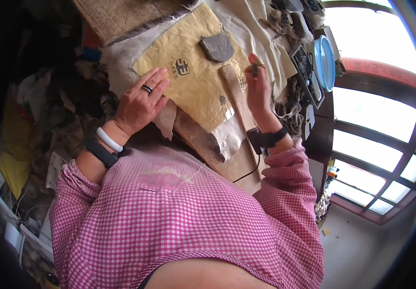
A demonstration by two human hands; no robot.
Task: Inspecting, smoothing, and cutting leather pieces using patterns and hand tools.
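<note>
A yellow-brown paper pattern piece (pixel 184 43) lies over a pale animal hide (pixel 119 62) with a furry edge. My left hand (pixel 143 101) rests with its fingers stretched out on the paper's left edge. On the paper's upper part sits a flat dark grey stone (pixel 217 47). A long wooden strip (pixel 236 94) lies slantwise across the paper's right side. Just right of the strip, my right hand (pixel 259 89) is closed, fingertips pinched around a small dark thing (pixel 255 71); most of it is hidden, so its kind cannot be made out.
Under the hide is a wooden board (pixel 203 144). More pale hide (pixel 246 24) and fur scraps spread at the far right, beside a dark tray (pixel 308 72) and a light-blue round rim (pixel 324 62). Fur pieces (pixel 54 130) heap at the left. Barred windows (pixel 371 144) stand right.
</note>
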